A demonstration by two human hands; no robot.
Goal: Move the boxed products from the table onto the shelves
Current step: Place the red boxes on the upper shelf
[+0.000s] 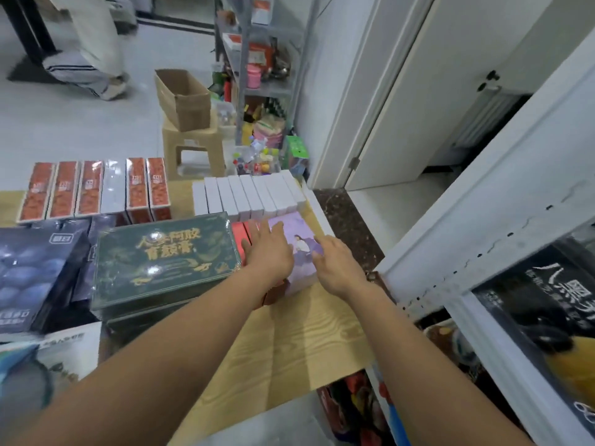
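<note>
Item 1: lilac box (301, 233), one, printed with a standing figure, any lettering too blurred to read. It is lying flat on the wood-grain table (289, 336) at the 1 o'clock corner.
- The left hand (269, 251) is resting on it flat, fingers straight, overlapping the red boxes (240, 231) at its 9 o'clock.
- The right hand (335, 268) is meeting its 3 o'clock edge with fingers loosely extended, clasping nothing.

Item 2: green box (167, 252), gold Chinese characters, partly legible, lying atop a stack at 9 o'clock of the hands.

Item 3: white boxes (248, 194), about eight, unmarked, standing in a row at 12 o'clock.

Item 4: orange boxes (64, 188), five, standing at 10 o'clock.

Item 5: white shelves (467, 252), standing at 3 o'clock.
</note>
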